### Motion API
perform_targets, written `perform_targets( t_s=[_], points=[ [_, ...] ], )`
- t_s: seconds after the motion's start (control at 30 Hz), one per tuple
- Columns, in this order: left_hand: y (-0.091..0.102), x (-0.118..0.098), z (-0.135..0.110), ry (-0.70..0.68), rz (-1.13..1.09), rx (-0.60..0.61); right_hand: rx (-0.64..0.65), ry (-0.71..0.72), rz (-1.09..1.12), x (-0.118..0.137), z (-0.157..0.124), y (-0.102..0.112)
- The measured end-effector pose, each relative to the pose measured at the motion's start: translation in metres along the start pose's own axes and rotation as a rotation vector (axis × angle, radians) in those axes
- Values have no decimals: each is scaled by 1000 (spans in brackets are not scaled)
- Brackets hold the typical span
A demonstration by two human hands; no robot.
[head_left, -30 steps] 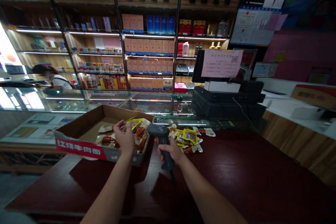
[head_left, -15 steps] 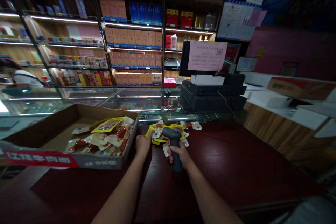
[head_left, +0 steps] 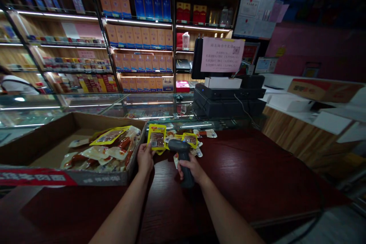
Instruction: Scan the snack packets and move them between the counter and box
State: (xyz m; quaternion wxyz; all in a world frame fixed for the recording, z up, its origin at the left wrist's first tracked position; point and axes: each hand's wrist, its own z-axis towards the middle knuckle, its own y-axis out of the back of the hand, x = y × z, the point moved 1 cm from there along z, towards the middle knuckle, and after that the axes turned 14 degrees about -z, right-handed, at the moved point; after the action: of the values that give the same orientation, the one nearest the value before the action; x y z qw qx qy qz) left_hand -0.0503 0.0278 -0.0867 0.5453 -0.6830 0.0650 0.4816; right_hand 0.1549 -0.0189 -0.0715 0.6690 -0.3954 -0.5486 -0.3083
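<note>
Dark red surface (head_left: 251, 183) has open room from the scanner rightward to its slanting right edge. Half a second ago the left grip was down at the pile; now the left grip (head_left: 145, 158) is pinched on a yellow pack (head_left: 157, 137), stood up just beside the box (head_left: 98, 180). Right grip (head_left: 196, 168) stays wrapped round the scanner (head_left: 179, 145), before the pile (head_left: 190, 140).

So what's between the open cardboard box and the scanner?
The head view shows the left hand, the yellow packet it holds, and some other packets.
</note>
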Motion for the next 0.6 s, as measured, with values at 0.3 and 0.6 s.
perform_targets(
  t_s=[0.3,0.6],
  points=[
    [-9,-2,-10,55,-155,64,67,-10,-53,4,-3,-8],
    [-12,0,-13,45,-118,63,63,-11,-65,5,-5,-10]
  ],
)
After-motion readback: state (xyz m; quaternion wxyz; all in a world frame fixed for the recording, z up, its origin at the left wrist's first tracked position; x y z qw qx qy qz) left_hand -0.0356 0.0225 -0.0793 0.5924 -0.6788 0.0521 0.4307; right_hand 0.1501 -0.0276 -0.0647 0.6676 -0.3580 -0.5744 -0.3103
